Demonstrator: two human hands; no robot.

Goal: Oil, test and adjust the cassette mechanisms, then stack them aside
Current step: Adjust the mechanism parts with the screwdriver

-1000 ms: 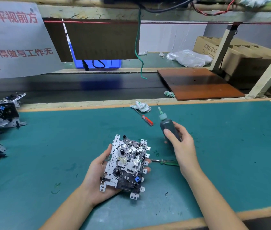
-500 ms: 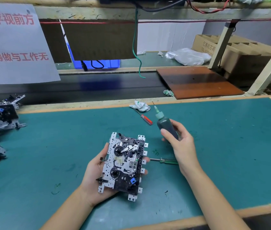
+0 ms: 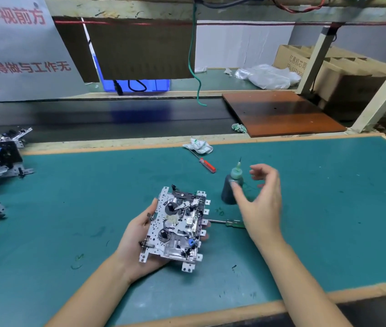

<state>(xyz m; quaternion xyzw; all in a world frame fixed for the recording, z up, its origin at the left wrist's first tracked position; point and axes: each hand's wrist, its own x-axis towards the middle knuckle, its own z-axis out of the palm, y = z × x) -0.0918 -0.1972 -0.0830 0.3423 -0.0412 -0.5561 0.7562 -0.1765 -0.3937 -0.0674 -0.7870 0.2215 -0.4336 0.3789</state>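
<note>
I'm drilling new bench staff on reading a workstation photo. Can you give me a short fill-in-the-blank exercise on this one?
1. The left hand holds a cassette ____.
2. The oil bottle stands upright on the ____ mat.
3. The right hand is open and holds ____.
4. The screwdriver with the ____ handle lies near the crumpled rag.

Missing words: mechanism; green; nothing; red

One cassette mechanism [image 3: 177,228] in hand, one oil bottle [image 3: 231,188], two screwdrivers [image 3: 207,165] [image 3: 228,223].
</note>
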